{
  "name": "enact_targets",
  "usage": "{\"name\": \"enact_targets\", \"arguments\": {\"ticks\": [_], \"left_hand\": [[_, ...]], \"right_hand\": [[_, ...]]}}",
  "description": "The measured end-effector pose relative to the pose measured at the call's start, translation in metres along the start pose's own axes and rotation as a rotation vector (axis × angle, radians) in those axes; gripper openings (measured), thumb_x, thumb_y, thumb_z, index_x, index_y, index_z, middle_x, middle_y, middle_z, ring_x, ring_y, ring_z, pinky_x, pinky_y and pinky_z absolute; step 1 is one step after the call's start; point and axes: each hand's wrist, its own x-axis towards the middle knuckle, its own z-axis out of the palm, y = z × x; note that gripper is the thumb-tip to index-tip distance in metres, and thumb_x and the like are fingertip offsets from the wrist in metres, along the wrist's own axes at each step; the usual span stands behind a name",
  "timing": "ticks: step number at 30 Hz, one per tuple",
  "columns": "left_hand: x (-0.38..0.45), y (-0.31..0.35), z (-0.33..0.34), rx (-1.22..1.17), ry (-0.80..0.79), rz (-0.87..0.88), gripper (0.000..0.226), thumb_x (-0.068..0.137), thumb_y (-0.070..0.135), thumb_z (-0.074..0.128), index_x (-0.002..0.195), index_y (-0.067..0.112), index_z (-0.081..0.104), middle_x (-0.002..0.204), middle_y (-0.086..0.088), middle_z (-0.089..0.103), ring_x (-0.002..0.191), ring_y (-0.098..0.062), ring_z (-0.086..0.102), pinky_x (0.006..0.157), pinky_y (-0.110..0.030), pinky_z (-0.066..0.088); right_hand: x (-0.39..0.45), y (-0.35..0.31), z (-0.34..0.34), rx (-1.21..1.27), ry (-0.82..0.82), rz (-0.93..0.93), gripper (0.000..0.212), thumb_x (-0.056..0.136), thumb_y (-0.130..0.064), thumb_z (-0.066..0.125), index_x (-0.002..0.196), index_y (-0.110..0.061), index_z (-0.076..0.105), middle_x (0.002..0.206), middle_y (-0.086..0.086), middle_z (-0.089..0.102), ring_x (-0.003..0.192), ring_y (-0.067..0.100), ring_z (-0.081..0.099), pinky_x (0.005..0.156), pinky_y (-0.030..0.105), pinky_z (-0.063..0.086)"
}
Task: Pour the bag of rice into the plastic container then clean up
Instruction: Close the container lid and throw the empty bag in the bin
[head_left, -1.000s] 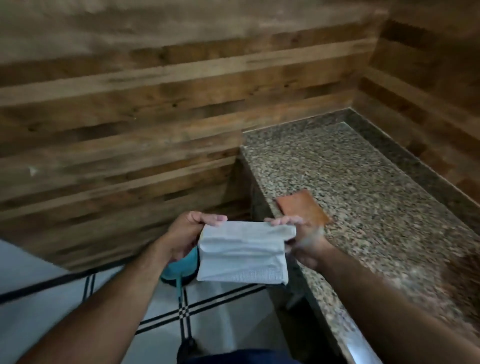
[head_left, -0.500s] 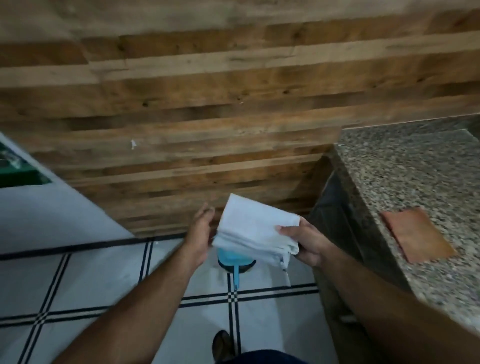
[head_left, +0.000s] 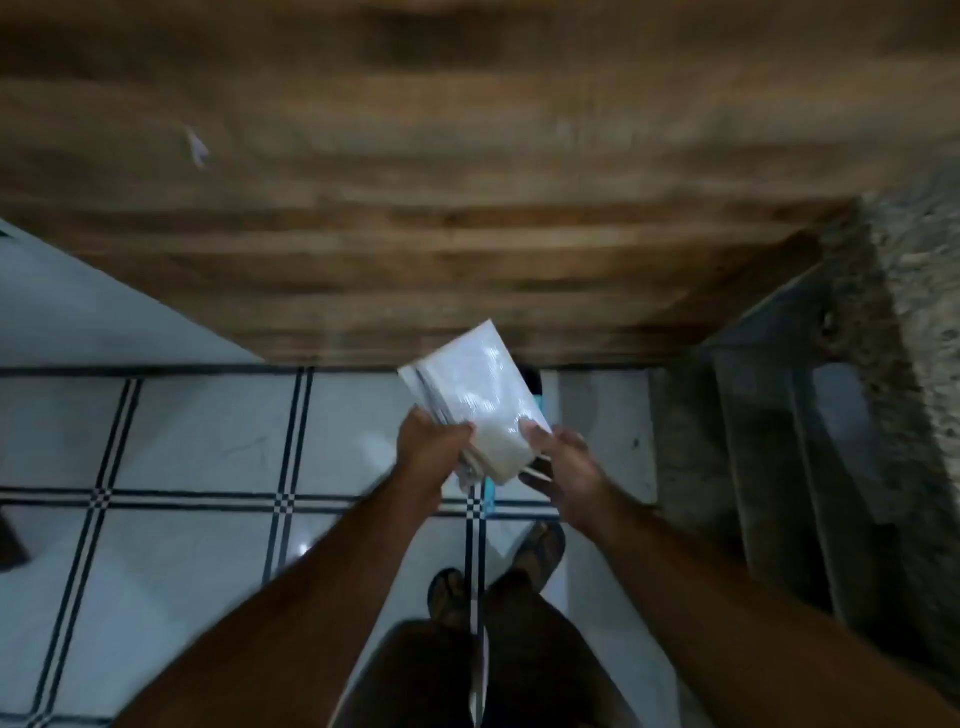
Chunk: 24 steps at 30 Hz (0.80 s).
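Note:
A folded white rice bag (head_left: 475, 402), flat and limp, is held upright in front of me over the floor. My left hand (head_left: 431, 449) grips its lower left corner. My right hand (head_left: 563, 465) holds its lower right edge from below. A blue object (head_left: 488, 499) on the floor is almost wholly hidden behind the bag and my hands; I cannot tell what it is. The plastic container is not in view.
A wooden plank wall (head_left: 467, 234) rises ahead. A granite counter (head_left: 914, 270) with a grey concrete side (head_left: 769, 441) stands on the right. White floor tiles with dark lines (head_left: 197, 467) lie below, and my sandalled feet (head_left: 493, 577) stand on them.
My view has swung down and left, from the counter top to the floor. The bag has moved with both hands away from the counter and now stands more upright.

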Motion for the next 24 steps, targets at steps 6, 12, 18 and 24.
{"name": "enact_targets", "arguments": {"ticks": [6,12,18,24], "left_hand": [[0.108,-0.066,-0.006,0.257,0.269,-0.061,0.063,0.058,0.033,0.083,0.114,0.008,0.066,0.109,-0.013,0.077,0.097,-0.032,0.077,0.081,-0.052,0.067],[0.195,-0.125,-0.008,0.635,0.243,-0.078,0.045,0.087,0.026,0.081,0.125,0.007,0.064,0.116,-0.011,0.069,0.104,-0.033,0.069,0.081,-0.038,0.062],[0.241,-0.172,-0.019,0.704,0.210,-0.109,0.050,0.090,0.025,0.081,0.134,0.009,0.065,0.128,-0.010,0.071,0.112,-0.032,0.069,0.093,-0.039,0.061],[0.249,-0.172,-0.035,0.594,0.312,-0.090,0.037,0.091,0.019,0.079,0.124,0.010,0.065,0.115,-0.004,0.068,0.098,-0.025,0.066,0.073,-0.028,0.057]], "right_hand": [[0.143,0.080,-0.023,-0.141,0.067,0.289,0.016,0.103,-0.035,0.067,0.100,-0.019,0.068,0.105,0.006,0.067,0.082,0.019,0.061,0.073,0.032,0.047],[0.269,0.179,-0.018,-0.461,0.202,0.397,0.057,0.090,-0.030,0.084,0.134,-0.004,0.059,0.096,0.009,0.063,0.074,0.017,0.056,0.064,0.031,0.045],[0.330,0.233,0.008,-0.445,0.191,0.340,0.042,0.082,-0.013,0.088,0.115,-0.003,0.064,0.090,0.008,0.065,0.082,0.023,0.065,0.060,0.027,0.046],[0.325,0.217,0.028,-0.308,0.424,0.162,0.031,0.087,-0.045,0.076,0.103,-0.019,0.070,0.091,0.000,0.074,0.085,0.023,0.071,0.074,0.037,0.058]]}}
